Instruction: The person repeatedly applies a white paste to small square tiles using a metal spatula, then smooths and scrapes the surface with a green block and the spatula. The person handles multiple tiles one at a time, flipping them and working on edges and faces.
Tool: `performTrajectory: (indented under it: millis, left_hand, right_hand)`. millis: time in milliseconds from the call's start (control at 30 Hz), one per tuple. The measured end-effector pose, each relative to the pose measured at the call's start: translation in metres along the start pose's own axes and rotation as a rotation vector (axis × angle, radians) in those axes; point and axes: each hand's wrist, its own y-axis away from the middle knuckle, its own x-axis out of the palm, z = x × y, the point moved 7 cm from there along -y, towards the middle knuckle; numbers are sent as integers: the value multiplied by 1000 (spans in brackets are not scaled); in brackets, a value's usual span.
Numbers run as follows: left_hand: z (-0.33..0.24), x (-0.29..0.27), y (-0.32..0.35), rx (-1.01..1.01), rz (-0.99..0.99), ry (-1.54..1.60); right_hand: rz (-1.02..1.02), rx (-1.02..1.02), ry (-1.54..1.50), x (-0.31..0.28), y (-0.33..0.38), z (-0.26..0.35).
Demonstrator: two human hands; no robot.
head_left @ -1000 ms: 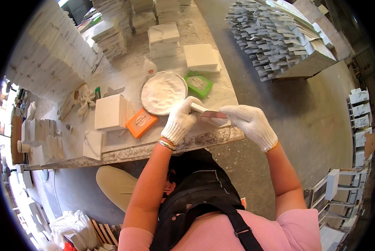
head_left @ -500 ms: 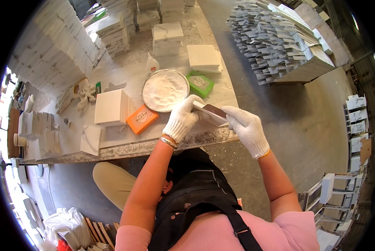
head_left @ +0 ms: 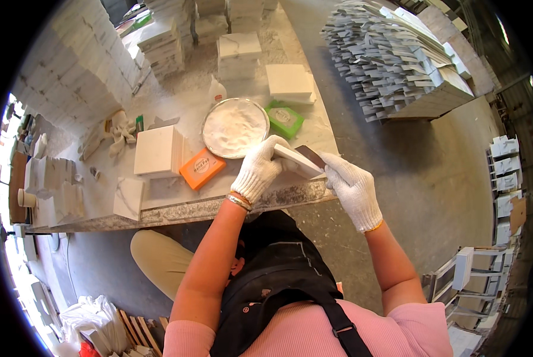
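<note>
My left hand (head_left: 259,171), in a white knitted glove, is closed on one end of a white tile (head_left: 299,162) tilted above the table's front edge. In my right hand (head_left: 354,189), gloved alike, a thin dark scraper blade (head_left: 311,155) lies against the tile's far long edge; fingers hide any handle. Just beyond my left hand stands a round metal pan (head_left: 204,138) of white powdery or pasty material. A green box (head_left: 285,121) sits right of the pan, an orange box (head_left: 202,169) to its front left.
The stone-topped table (head_left: 165,208) carries a tile stack (head_left: 154,152), a single veined tile (head_left: 129,198), a white bottle (head_left: 217,90) and crumpled gloves (head_left: 122,132). Taller tile stacks (head_left: 70,65) rise at the back left. A big pile of stone strips (head_left: 385,65) stands across the floor, right.
The dark blade has turned and shifted from lying over the tile's face to its far edge. The right hand has moved slightly toward me; the left hand stays in place with the tile.
</note>
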Motion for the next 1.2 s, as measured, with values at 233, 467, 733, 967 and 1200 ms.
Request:
performTrajectory:
  millis: [233, 467, 733, 967, 1200]
  left_hand:
    - [-2, 1, -1, 18, -22, -4]
    - [3, 0, 1, 2, -33, -24]
    - [1, 2, 1, 20, -49, -22]
    - [-5, -1, 0, -11, -33, -10]
    - [7, 4, 1, 1, -46, -34]
  right_hand:
    - [-59, 114, -30, 12, 4, 1]
    - [-93, 144, -29, 3, 13, -1]
    - [-191, 50, -12, 19, 8, 5]
    - [-170, 91, 0, 10, 11, -2]
    - [-220, 6, 122, 20, 16, 3]
